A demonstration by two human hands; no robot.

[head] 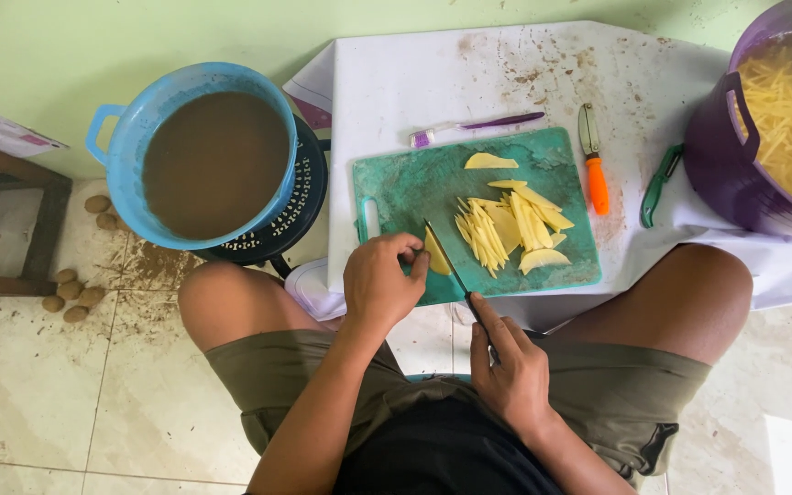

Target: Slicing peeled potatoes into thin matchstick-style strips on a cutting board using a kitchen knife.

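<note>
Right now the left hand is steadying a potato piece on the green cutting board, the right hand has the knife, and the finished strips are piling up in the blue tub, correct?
Not quite. The head view shows the blue tub holding murky brown water; the strips are in the purple tub. The left hand does steady a potato piece on the green cutting board, and the right hand has the knife.

A seated person's left hand (379, 282) steadies a potato piece (436, 255) on a green cutting board (414, 188) while the right hand (509, 367) holds a knife (451, 266) against it, beside a heap of cut sticks (506, 227). A toothbrush (474, 126) and two peelers, orange (594, 165) and green (658, 185), lie on the white table (414, 82). A blue tub (196, 151) of brown water stands at left, a purple tub (735, 156) of potato sticks at right, with whole potatoes (73, 293) on the floor.
</note>
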